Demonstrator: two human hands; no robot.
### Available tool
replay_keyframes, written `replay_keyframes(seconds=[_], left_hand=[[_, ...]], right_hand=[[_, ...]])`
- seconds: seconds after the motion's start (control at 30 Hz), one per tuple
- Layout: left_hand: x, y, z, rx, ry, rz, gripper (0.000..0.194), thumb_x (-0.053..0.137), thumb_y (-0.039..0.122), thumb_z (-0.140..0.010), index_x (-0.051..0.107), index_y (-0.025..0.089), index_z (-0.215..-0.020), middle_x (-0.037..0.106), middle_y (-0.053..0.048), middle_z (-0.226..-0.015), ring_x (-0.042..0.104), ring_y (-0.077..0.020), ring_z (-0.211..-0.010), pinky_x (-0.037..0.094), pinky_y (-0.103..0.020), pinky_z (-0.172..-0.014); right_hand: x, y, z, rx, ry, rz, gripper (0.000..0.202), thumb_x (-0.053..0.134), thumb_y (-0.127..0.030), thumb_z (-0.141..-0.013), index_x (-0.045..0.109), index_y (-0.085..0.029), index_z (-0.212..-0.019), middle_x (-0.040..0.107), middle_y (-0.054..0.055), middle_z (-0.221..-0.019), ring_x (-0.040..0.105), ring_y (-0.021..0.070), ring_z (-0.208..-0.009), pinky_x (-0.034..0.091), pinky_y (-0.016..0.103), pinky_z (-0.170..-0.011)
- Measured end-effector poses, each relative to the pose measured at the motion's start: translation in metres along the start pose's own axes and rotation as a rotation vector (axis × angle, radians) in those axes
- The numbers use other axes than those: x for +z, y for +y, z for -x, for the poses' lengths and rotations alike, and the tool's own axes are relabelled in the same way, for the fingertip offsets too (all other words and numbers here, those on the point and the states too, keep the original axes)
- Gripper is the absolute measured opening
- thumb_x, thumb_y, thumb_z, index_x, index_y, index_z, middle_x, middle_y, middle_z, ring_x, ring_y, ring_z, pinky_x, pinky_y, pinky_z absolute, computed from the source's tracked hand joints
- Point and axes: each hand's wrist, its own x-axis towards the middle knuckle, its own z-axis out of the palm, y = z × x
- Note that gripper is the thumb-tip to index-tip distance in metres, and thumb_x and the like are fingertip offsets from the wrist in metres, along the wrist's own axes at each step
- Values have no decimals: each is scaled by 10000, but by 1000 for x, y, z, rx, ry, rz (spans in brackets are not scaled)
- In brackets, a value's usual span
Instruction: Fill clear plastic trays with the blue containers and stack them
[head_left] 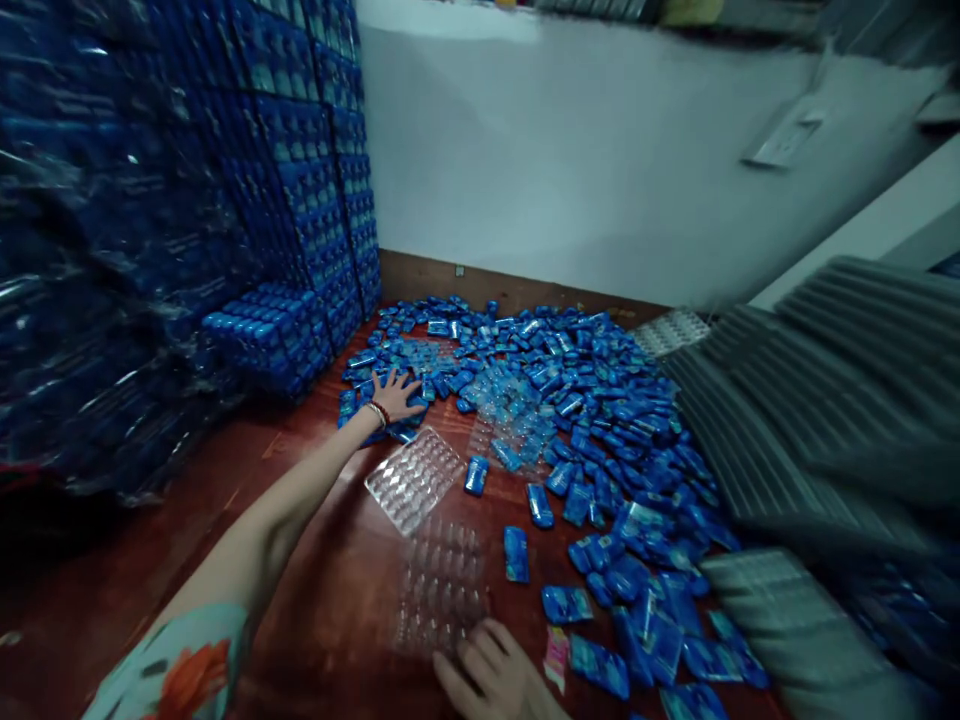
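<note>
The left hand [396, 393] reaches forward with its fingers spread wide apart, over the near left edge of a broad scatter of blue packets [592, 375], holding nothing that shows; bracelets [377, 412] circle its wrist, and a pale sleeve [176, 665] with an orange pattern covers the upper arm. Just in front of that hand, toward the person, a clear moulded tray [415, 480] lies flat on the red-brown surface [315, 590]. A second moulded tray [442, 585] lies nearer, its far end beside the first. The right hand [499, 675] is low in view at the near edge of this second tray, its fingers bent and the thumb a little apart from them; the picture is blurred there, so I cannot tell whether they grip the tray or only touch it. More clear trays [514, 405] lie among the packets, and a small pink packet [556, 657] sits right of the right hand. Tall stacks of blue packs [300, 170] stand at the left, and grey ridged trays [810, 400] are piled at the right
</note>
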Motion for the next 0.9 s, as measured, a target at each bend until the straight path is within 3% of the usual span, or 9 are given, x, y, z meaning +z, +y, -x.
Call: replay_keyframes(seconds=[0.1, 0.17, 0.2, 0.3, 0.4, 0.5, 0.63, 0.77, 0.9], left_hand=[[5, -7, -26, -19, -8, 21, 621, 422, 545, -823, 355, 280, -1380, 340, -134, -1446, 193, -390, -1348, 170, -718, -962], [5, -17, -32, -5, -16, 24, 623, 436, 498, -821, 338, 262, -1389, 323, -140, -1451, 207, -380, -1336, 199, -702, -960], [4, -23, -32, 7, -23, 23, 621, 446, 477, -817, 340, 258, -1389, 322, -135, -1450, 212, -372, -1331, 208, -691, -964], [1, -42, -18, 42, -45, 1, 587, 444, 472, -813, 387, 271, -1362, 347, -107, -1431, 234, -355, -1312, 251, -638, -975], [-2, -55, 18, 33, -51, -23, 561, 407, 504, -827, 408, 291, -1346, 400, -84, -1390, 320, -333, -1259, 306, -559, -971], [-1, -56, 68, -39, -23, -40, 550, 387, 497, -839, 405, 282, -1345, 449, -90, -1345, 386, -314, -1211, 330, -532, -956], [7, -38, 145, -139, 21, -30, 494, 381, 471, -851, 463, 266, -1293, 497, -93, -1301, 411, -302, -1193, 335, -547, -943], [17, 4, 209, -212, 76, 0, 471, 387, 453, -860, 476, 253, -1277, 523, -100, -1280, 430, -307, -1171, 297, -595, -955], [28, 58, 238, -206, 110, 72, 445, 411, 450, -855, 509, 257, -1244, 531, -103, -1282, 412, -324, -1200, 240, -625, -990]], right_hand=[[-1, 24, 2, 87, -88, -45, 297, 369, -229, -917, 574, -191, -1128, 635, 49, -853, 557, 170, -827, 397, 380, -904], [-8, 59, 3, 300, -138, 12, 330, 411, -310, -907, 553, -199, -1184, 626, 90, -969, 546, 197, -944, 386, 411, -934], [-11, 81, 5, 476, -162, 89, 347, 409, -310, -908, 545, -199, -1207, 612, 115, -1031, 532, 218, -1000, 384, 436, -937], [-12, 148, 20, 946, -259, 282, 457, 420, -445, -892, 509, -213, -1276, 481, 159, -1297, 405, 322, -1204, 320, 581, -964], [-3, 184, 38, 1094, -373, 317, 486, 367, -494, -900, 442, -284, -1331, 378, 111, -1415, 331, 334, -1274, 293, 654, -943], [3, 180, 45, 1071, -407, 323, 462, 331, -479, -916, 422, -317, -1338, 364, 80, -1434, 350, 305, -1263, 315, 633, -938], [1, 148, 42, 992, -418, 331, 426, 314, -436, -929, 453, -312, -1312, 382, 62, -1430, 334, 300, -1266, 316, 623, -938], [1, 114, 37, 910, -400, 315, 408, 335, -392, -926, 462, -303, -1304, 397, 59, -1422, 343, 286, -1261, 278, 606, -976], [8, 87, 33, 883, -309, 258, 356, 364, -308, -913, 547, -272, -1217, 482, 72, -1346, 360, 281, -1256, 193, 612, -1021]])
